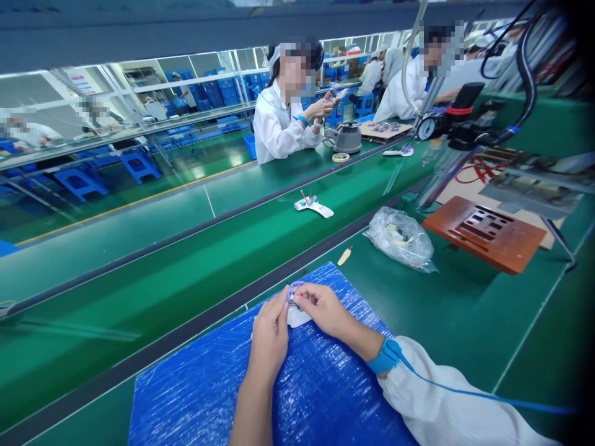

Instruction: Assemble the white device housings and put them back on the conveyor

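The work looks mid-way: the left hand and right hand both pinch a small white part with their fingers over the blue mat on the bench, not yet set down.

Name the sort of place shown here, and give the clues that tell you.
Most likely an electronics assembly line: a long green conveyor belt, a co-worker in a white coat seated beside it, and the right hand wearing a blue grounding wrist strap.
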`<act>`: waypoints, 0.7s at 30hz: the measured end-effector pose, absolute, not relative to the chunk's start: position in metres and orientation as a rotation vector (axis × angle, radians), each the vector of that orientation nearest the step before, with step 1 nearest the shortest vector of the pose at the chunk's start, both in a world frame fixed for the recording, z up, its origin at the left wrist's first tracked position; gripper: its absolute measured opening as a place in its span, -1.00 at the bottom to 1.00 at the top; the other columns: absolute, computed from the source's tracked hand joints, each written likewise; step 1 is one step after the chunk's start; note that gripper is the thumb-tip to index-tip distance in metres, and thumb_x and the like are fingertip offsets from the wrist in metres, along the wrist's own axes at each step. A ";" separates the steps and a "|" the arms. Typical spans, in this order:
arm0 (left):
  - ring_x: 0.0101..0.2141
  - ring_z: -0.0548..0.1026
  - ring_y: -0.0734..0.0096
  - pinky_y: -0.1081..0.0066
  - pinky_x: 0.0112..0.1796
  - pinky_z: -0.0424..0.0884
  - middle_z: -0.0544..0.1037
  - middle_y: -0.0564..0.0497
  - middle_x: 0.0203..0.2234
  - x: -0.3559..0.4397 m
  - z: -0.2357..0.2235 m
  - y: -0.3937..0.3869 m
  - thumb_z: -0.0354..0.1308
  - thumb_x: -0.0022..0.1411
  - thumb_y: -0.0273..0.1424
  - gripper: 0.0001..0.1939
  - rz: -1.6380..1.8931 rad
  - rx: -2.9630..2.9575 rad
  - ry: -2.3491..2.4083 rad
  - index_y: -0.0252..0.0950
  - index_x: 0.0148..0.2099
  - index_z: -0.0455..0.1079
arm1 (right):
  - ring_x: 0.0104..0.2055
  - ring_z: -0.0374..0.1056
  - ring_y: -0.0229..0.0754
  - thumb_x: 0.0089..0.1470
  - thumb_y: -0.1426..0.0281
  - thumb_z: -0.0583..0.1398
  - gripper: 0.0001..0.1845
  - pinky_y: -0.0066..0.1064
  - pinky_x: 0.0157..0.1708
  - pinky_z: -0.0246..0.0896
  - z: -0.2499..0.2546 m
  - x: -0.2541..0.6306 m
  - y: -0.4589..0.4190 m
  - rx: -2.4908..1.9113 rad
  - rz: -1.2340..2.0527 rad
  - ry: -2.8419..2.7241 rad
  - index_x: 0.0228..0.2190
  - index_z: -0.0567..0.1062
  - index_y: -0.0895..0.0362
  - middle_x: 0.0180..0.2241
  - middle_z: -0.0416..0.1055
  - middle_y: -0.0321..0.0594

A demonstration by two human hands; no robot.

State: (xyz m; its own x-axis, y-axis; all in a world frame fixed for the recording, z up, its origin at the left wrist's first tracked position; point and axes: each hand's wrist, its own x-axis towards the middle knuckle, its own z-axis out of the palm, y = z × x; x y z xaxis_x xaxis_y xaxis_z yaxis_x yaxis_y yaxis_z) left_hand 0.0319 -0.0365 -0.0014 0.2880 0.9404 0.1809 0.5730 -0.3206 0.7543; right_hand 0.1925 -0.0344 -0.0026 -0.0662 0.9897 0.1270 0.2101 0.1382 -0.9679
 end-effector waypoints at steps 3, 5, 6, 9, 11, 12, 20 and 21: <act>0.06 0.39 0.26 0.17 0.10 0.28 0.46 -0.12 0.05 0.035 -0.002 -0.041 -0.11 0.39 -0.32 -0.62 0.854 1.987 1.374 -0.20 0.17 0.33 | -0.57 0.14 -0.31 0.13 0.32 0.14 -0.81 -0.46 -0.53 0.04 -0.004 0.190 -0.034 -1.244 1.055 -1.462 -0.43 0.49 0.13 -0.56 0.37 -0.34; 0.05 0.39 0.27 0.19 0.08 0.31 0.45 -0.12 0.04 0.035 0.001 -0.040 -0.10 0.39 -0.32 -0.61 0.905 1.973 1.413 -0.20 0.18 0.31 | -0.56 0.14 -0.31 0.14 0.30 0.14 -0.82 -0.45 -0.51 0.06 -0.004 0.188 -0.032 -1.249 0.997 -1.431 -0.38 0.50 0.12 -0.48 0.41 -0.30; 0.04 0.40 0.27 0.21 0.06 0.32 0.44 -0.13 0.04 0.032 0.005 -0.036 -0.10 0.38 -0.31 -0.60 0.952 1.954 1.453 -0.21 0.20 0.28 | -0.56 0.13 -0.31 0.14 0.30 0.15 -0.82 -0.44 -0.51 0.07 -0.004 0.187 -0.031 -1.251 0.944 -1.397 -0.33 0.50 0.12 -0.41 0.43 -0.27; -0.07 0.47 0.28 0.27 -0.04 0.40 0.44 -0.16 0.01 0.012 0.021 -0.002 -0.04 0.36 -0.28 -0.55 1.100 1.844 1.694 -0.26 0.25 0.20 | -0.55 0.11 -0.31 0.13 0.26 0.16 -0.71 -0.41 -0.49 0.12 -0.007 0.187 -0.027 -1.258 0.826 -1.262 -0.13 0.44 0.10 -0.22 0.42 -0.19; -0.17 0.51 0.32 0.30 -0.09 0.42 0.46 -0.16 -0.01 -0.011 0.035 0.034 0.00 0.33 -0.30 -0.52 1.117 1.758 1.935 -0.29 0.25 0.17 | -0.55 0.10 -0.31 0.13 0.24 0.16 -0.64 -0.40 -0.50 0.13 -0.010 0.188 -0.025 -1.271 0.844 -1.199 -0.05 0.39 0.11 -0.20 0.40 -0.17; -0.21 0.52 0.34 0.31 -0.08 0.42 0.47 -0.15 -0.02 -0.023 0.042 0.053 0.01 0.32 -0.32 -0.52 1.071 1.737 2.056 -0.29 0.25 0.16 | -0.55 0.11 -0.30 0.13 0.23 0.15 -0.62 -0.40 -0.50 0.13 -0.012 0.189 -0.023 -1.277 0.866 -1.184 -0.04 0.37 0.11 -0.21 0.39 -0.17; 0.18 0.17 -0.17 -0.16 0.08 0.13 0.10 -0.43 0.23 -0.020 0.056 0.125 -0.03 0.31 -0.38 -0.49 0.939 1.772 2.358 -0.44 0.26 0.10 | -0.56 0.15 -0.25 0.15 0.17 0.13 -0.60 -0.36 -0.49 0.14 -0.014 0.189 -0.021 -1.322 0.912 -1.214 -0.04 0.36 0.10 -0.30 0.40 -0.21; 0.20 0.13 -0.11 -0.11 0.11 0.12 0.09 -0.35 0.24 0.002 0.052 0.124 -0.05 0.32 -0.37 -0.52 0.906 1.882 2.287 -0.37 0.25 0.13 | -0.56 0.15 -0.24 0.15 0.16 0.12 -0.60 -0.36 -0.49 0.14 -0.013 0.189 -0.021 -1.325 0.909 -1.204 -0.04 0.36 0.10 -0.32 0.40 -0.21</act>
State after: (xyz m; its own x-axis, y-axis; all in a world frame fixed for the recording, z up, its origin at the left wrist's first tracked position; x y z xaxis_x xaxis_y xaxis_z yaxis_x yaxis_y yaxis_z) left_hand 0.0018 0.1243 0.0519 -0.2612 0.9099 0.3224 0.8838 0.0911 0.4589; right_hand 0.1885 -0.0211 -0.0132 0.1965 0.9734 0.1175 0.1530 0.0879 -0.9843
